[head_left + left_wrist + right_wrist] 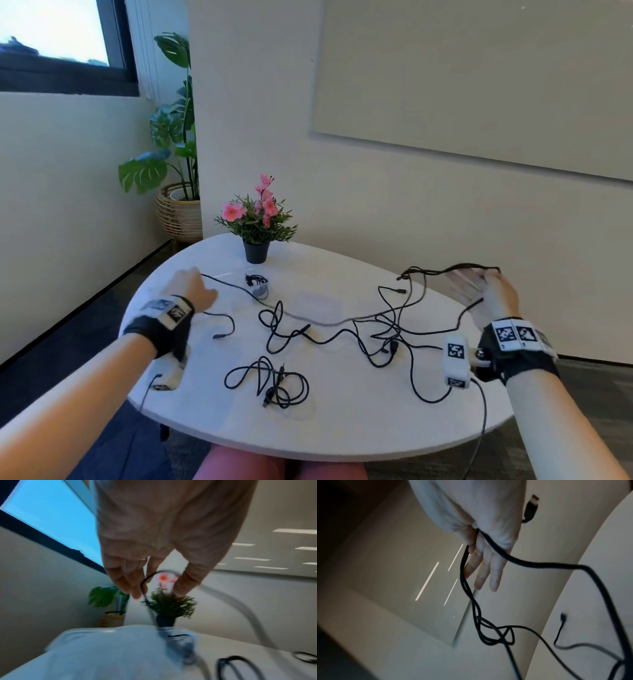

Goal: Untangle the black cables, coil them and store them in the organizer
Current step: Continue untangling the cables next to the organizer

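Note:
Several black cables (383,329) lie tangled across the white table (342,431). My left hand (197,284) is raised at the far left and pinches one end of a black cable (143,585) between fingertips (135,593) and thumb. That cable (239,291) runs blurred across the table toward the right. My right hand (479,287) is raised at the right with loops of black cable (464,563) wound over it; the thumb clamps the cable at the palm while the fingers (494,580) stay straight. A clear organizer (261,291) holds one coiled cable.
A potted pink flower (256,250) stands at the table's back, just behind the organizer. A loose bundle of cable (270,380) lies near the front edge. A short cable (221,325) sits beside my left wrist. A USB plug (530,508) dangles by my right hand.

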Action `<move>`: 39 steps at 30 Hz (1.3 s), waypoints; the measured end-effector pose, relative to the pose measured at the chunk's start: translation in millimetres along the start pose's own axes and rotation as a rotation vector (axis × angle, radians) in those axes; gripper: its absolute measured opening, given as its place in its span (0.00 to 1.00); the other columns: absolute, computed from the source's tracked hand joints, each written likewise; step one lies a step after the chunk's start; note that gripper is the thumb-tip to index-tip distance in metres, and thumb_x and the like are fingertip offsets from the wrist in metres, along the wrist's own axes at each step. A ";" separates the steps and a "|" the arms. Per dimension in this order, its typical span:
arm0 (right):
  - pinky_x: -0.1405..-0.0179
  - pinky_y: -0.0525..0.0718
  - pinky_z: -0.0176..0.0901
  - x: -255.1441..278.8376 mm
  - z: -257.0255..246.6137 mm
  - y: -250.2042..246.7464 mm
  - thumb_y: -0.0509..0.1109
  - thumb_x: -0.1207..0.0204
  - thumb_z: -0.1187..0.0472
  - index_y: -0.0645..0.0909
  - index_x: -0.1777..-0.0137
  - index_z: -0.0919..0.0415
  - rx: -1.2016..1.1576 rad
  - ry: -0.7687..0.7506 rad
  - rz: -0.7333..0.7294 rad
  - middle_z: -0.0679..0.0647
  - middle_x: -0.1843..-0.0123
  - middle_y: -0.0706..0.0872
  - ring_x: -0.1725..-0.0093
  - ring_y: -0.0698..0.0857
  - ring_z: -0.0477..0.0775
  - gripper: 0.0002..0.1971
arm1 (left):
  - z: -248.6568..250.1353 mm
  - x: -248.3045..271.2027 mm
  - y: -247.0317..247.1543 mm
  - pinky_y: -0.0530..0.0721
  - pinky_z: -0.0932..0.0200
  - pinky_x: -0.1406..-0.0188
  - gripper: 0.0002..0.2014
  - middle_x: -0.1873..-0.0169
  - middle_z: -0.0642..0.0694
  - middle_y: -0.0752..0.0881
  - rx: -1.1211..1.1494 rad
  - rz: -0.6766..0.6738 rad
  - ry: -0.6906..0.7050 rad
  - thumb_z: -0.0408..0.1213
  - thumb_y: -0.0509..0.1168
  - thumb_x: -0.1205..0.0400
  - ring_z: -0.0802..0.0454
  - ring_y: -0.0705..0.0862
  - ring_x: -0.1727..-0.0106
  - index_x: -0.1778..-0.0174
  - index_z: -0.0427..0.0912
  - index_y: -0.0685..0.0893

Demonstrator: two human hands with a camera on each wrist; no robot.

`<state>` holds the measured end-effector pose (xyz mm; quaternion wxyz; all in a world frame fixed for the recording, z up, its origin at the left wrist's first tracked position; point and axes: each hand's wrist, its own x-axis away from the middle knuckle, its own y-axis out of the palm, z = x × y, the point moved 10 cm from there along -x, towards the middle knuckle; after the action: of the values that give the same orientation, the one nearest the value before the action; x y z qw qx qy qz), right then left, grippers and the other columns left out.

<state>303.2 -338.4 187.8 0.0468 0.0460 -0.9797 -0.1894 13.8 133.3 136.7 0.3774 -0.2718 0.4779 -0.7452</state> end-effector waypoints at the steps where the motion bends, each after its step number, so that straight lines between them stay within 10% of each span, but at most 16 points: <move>1: 0.66 0.90 0.55 -0.6 5.0 16.7 0.49 0.13 0.58 0.72 0.60 0.59 -0.031 0.015 -0.061 0.57 0.65 0.91 0.63 0.91 0.58 0.16 | 23.6 8.9 3.6 0.78 0.44 0.35 0.28 0.32 0.34 0.74 -0.089 0.000 0.088 0.46 0.67 0.22 0.37 0.76 0.33 0.30 0.36 0.70; 7: 0.52 0.87 0.65 40.9 15.8 108.1 0.50 0.12 0.57 0.73 0.58 0.61 -0.091 0.050 -0.306 0.65 0.53 0.87 0.49 0.87 0.69 0.16 | 167.7 91.1 35.7 0.73 0.50 0.30 0.32 0.26 0.47 0.72 0.090 -0.081 0.655 0.61 0.62 0.22 0.49 0.75 0.31 0.25 0.47 0.70; 13: 0.53 0.89 0.56 72.5 37.7 151.5 0.49 0.12 0.57 0.77 0.59 0.66 -0.151 0.106 -0.447 0.64 0.54 0.87 0.54 0.89 0.65 0.20 | 220.8 146.8 82.8 0.78 0.57 0.32 0.30 0.34 0.47 0.82 0.497 -0.475 0.781 0.55 0.64 0.20 0.56 0.81 0.34 0.26 0.40 0.71; 17: 0.53 0.90 0.54 84.0 53.4 163.1 0.59 0.15 0.60 0.78 0.53 0.70 -0.080 0.124 -0.526 0.63 0.58 0.86 0.56 0.90 0.61 0.13 | 221.7 143.1 76.7 0.82 0.53 0.38 0.20 0.46 0.47 0.88 0.697 -0.447 0.743 0.46 0.62 0.16 0.53 0.86 0.43 0.32 0.43 0.69; 21: 0.66 0.86 0.45 61.8 39.5 144.3 0.57 0.15 0.63 0.77 0.57 0.62 -0.073 0.025 -0.372 0.53 0.73 0.82 0.72 0.84 0.52 0.11 | 199.1 126.1 53.8 0.78 0.56 0.63 0.13 0.72 0.52 0.77 0.636 -0.323 0.734 0.45 0.51 0.12 0.54 0.77 0.70 0.59 0.52 0.78; 30: 0.76 0.82 0.40 -23.7 8.0 32.8 0.59 0.15 0.62 0.77 0.62 0.56 0.168 -0.196 0.057 0.46 0.76 0.85 0.70 0.85 0.51 0.13 | 37.3 13.4 -39.9 0.77 0.61 0.68 0.14 0.73 0.44 0.80 0.519 0.155 0.296 0.38 0.51 0.15 0.43 0.78 0.69 0.66 0.43 0.74; 34: 0.84 0.77 0.30 -44.2 11.3 -6.9 0.64 0.20 0.60 0.83 0.59 0.59 0.390 -0.118 0.251 0.55 0.57 0.90 0.77 0.84 0.40 0.08 | -18.3 2.3 -67.2 0.83 0.51 0.56 0.15 0.70 0.43 0.85 0.576 0.331 0.109 0.44 0.51 0.21 0.41 0.84 0.63 0.66 0.44 0.79; 39: 0.91 0.70 0.29 -46.2 26.3 -25.5 0.55 0.18 0.71 0.77 0.56 0.68 0.332 -0.007 0.311 0.57 0.74 0.84 0.89 0.78 0.48 0.10 | -51.9 1.0 -76.3 0.81 0.54 0.60 0.16 0.70 0.43 0.86 0.658 0.424 -0.007 0.42 0.49 0.20 0.46 0.84 0.66 0.66 0.44 0.78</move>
<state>348.0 -347.3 150.5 0.0640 -0.0993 -0.9929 -0.0161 -49.5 178.4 186.2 0.5917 -0.0340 0.2575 -0.7632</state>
